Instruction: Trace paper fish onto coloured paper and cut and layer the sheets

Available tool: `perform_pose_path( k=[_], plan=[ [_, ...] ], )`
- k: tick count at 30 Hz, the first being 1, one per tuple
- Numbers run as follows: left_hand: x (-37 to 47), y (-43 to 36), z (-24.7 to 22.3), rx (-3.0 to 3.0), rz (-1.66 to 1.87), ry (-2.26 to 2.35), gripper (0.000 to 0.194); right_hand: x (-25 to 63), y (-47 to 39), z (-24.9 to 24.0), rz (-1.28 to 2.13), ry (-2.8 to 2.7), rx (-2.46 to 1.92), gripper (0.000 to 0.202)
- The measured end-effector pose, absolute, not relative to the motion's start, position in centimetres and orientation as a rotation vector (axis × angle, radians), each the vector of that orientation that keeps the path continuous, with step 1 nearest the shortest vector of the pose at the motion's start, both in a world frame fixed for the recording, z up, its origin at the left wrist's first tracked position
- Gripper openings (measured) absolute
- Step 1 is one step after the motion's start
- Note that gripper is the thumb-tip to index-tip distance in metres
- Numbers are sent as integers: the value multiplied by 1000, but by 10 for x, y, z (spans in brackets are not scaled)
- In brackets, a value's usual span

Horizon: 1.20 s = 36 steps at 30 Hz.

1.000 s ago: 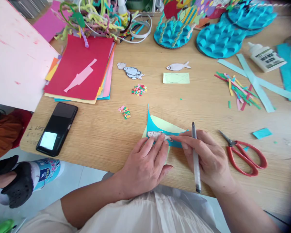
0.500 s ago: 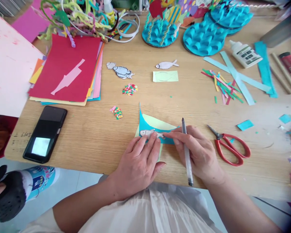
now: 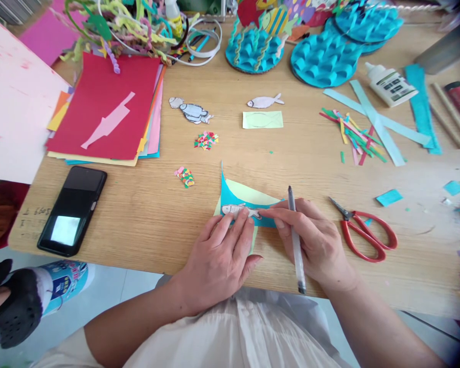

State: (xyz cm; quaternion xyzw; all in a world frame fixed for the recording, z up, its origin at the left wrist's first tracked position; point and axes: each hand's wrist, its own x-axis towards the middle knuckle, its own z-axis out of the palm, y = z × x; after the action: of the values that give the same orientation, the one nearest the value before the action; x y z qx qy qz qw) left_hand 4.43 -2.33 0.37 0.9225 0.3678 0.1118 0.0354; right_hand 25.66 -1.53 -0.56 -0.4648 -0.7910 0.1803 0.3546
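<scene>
My left hand (image 3: 222, 260) lies with its fingers stretched out, the fingertips pressing a paper fish cutout (image 3: 230, 210) onto a blue piece of paper (image 3: 225, 193). Pale green paper (image 3: 249, 190) shows beneath the blue one. A pen (image 3: 296, 250) is held crosswise between the fingers of my right hand (image 3: 314, 235), its dark end pointing away from me. The index fingertip of that hand touches the fish's tail. Part of the fish is hidden under my fingers. Red-handled scissors (image 3: 368, 235) rest just right of my right hand.
A phone (image 3: 72, 210) and stacked coloured paper (image 3: 99, 117) lie left. Beyond my hands are paper confetti (image 3: 206, 140), another fish cutout (image 3: 264, 101) and a green slip (image 3: 262, 119). Paper strips (image 3: 356, 135), a glue bottle (image 3: 391, 84) and blue textured discs (image 3: 325, 60) sit farther right.
Both hands, the pen and the fish cutout keep the same place. Only the camera view has shifted very slightly.
</scene>
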Motion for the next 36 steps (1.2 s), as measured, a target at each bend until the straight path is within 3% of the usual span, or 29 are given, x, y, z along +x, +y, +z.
perform_pose_path(
  k=[36],
  plan=[
    [48,-36,5,2876,256,1248,59,256,-15,-2,392,-2092,-1178,37]
  ],
)
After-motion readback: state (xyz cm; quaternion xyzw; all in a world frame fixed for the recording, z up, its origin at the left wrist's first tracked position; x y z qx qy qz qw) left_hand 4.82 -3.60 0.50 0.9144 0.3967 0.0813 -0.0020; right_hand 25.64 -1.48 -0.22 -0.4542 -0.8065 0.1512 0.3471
